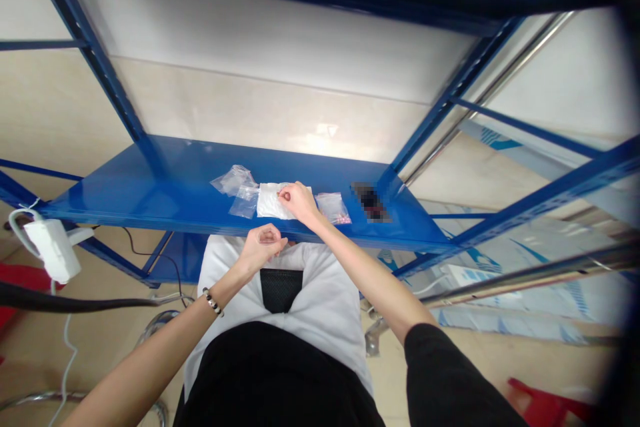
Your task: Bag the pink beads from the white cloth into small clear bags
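- At the far left, a white power adapter (53, 250) hangs off the edge of the blue shelf (150, 190), with a white cord trailing down from it.
- A crumpled clear plastic bag (233, 179) lies on the shelf, left of the middle, and a second small clear bag (245, 202) lies just in front of it.
- The left hand (261, 245) hovers just in front of the shelf's front edge, above a white garment (320, 300) that hangs below. Its fingers are curled in towards the thumb in a loose pinch; whether it has anything between them cannot be told. A beaded bracelet (213, 301) sits on that wrist.
- A white packet (270, 200) lies flat on the shelf, touching the second clear bag on its left side.
- The right hand (298, 201) rests over the right part of the white packet, its thumb and forefinger closed in a pinch on the packet's upper edge.
- Just right of that hand lies a clear bag of small pink pieces (334, 208), near the shelf's front edge.
- Further right on the shelf, a small dark object (371, 202) is blurred and cannot be made out.
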{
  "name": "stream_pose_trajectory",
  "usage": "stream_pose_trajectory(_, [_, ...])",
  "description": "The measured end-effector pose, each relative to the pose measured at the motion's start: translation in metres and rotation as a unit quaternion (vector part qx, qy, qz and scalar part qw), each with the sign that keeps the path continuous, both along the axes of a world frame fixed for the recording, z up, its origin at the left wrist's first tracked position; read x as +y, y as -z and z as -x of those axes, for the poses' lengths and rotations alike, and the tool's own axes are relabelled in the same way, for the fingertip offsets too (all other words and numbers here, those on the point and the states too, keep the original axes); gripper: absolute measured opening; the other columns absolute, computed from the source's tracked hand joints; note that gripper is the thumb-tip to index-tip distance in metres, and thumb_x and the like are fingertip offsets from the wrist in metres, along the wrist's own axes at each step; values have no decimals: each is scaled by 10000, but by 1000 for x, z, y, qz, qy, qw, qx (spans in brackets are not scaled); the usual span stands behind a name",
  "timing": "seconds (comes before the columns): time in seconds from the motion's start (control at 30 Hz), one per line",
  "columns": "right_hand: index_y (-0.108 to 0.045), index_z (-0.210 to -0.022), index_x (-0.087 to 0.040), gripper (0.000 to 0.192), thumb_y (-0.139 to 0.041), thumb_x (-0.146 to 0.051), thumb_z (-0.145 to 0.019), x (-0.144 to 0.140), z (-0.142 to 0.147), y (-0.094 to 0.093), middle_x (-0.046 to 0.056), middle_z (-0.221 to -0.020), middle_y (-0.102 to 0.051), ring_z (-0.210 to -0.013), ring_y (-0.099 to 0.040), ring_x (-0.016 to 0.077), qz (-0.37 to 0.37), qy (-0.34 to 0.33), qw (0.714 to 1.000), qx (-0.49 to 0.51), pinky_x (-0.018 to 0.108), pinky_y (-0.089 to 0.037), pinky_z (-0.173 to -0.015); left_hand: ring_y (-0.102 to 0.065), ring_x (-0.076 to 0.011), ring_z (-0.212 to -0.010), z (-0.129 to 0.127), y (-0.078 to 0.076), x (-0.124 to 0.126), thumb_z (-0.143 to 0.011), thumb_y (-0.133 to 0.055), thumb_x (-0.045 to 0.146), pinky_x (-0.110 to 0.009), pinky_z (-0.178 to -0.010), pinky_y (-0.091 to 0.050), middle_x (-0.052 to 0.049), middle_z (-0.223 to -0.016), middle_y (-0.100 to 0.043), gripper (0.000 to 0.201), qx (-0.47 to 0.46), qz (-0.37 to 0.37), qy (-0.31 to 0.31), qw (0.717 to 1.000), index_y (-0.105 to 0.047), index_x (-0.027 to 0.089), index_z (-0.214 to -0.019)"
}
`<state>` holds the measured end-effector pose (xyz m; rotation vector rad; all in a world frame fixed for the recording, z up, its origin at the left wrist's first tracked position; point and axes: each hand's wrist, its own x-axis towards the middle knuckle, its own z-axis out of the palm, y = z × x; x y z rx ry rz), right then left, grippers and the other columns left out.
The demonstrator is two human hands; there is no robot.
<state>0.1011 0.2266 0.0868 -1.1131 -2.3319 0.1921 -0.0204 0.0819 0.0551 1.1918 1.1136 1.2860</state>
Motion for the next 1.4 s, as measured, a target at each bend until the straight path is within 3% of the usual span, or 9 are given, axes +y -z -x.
stream_pose_trajectory(0.17, [-720,-802,-185,67,-656,-200,-815,-40,-2,-29,22,-747,-674,-738,-568,163,44,-95,989,108,291,-419,-771,-455,-74,-414,0,1,1,-718,-739,350,-177,-404,-343,29,-504,-533,292,4,4,2,1000,-519,170,-654])
stream_pose_trajectory(0.27, [-727,-807,-195,62,-669,-215,-816,-69,-7,-44,17,-743,-677,-754,-582,167,79,-145,979,118,296,-432,-772,-459,-73,-418,0,2,0,-711,-743,339,-179,-410,-345,31,-510,-532,295,-2,-2,-1,1000,-513,169,-640])
stream_pose_trajectory(0.37, [-731,-821,-198,62,-676,-225,-817,-85,-14,-48,19,-752,-689,-754,-586,163,114,-182,971,103,277,-441,-737,-462,-75,-432,-1,1,-2,-708,-743,324,-179,-412,-341,29,-515,-523,305,-3,-9,-9,1000,-499,168,-612])
stream_pose_trajectory(0.47, [-730,-832,-187,94,-652,-239,-836,-82,-21,-41,26,-783,-707,-726,-586,151,141,-189,964,120,259,-442,-698,-455,-71,-438,-1,1,-4,-728,-731,321,-178,-423,-345,29,-514,-520,298,-4,-14,1,1000,-502,168,-616])
stream_pose_trajectory(0.63, [-723,-791,-164,117,-638,-242,-814,-48,-28,-13,31,-781,-716,-692,-589,152,144,-113,970,159,253,-436,-661,-462,-74,-440,-1,2,-4,-727,-742,338,-183,-427,-362,30,-528,-530,299,-43,8,11,999,-505,173,-652])
stream_pose_trajectory(0.87, [-715,-841,-151,210,-530,-251,-842,-10,-32,24,42,-819,-716,-700,-595,159,83,35,969,228,252,-435,-669,-505,-85,-498,3,3,-1,-723,-751,312,-193,-494,-410,29,-536,-541,273,-185,68,58,979,-524,165,-685])
stream_pose_trajectory(1.03, [-709,-870,-178,213,-498,-213,-873,-14,-29,23,42,-850,-714,-774,-616,172,20,38,986,163,261,-442,-754,-500,-78,-511,4,4,1,-733,-750,273,-190,-511,-408,34,-536,-528,246,-229,81,76,967,-535,161,-694])
stream_pose_trajectory(1.2, [-706,-872,-194,205,-501,-185,-880,-9,-23,20,37,-907,-721,-822,-626,180,11,35,993,115,268,-439,-795,-484,-87,-495,2,3,-3,-735,-753,283,-198,-472,-403,38,-535,-512,261,-241,97,91,961,-521,168,-698])
stream_pose_trajectory(1.4, [-688,-919,-189,217,-472,-210,-913,3,-19,23,62,-886,-696,-852,-592,205,-26,100,989,110,299,-425,-829,-495,-83,-515,5,2,-1,-762,-736,284,-200,-510,-407,34,-540,-520,255,-239,87,93,963,-517,166,-706])
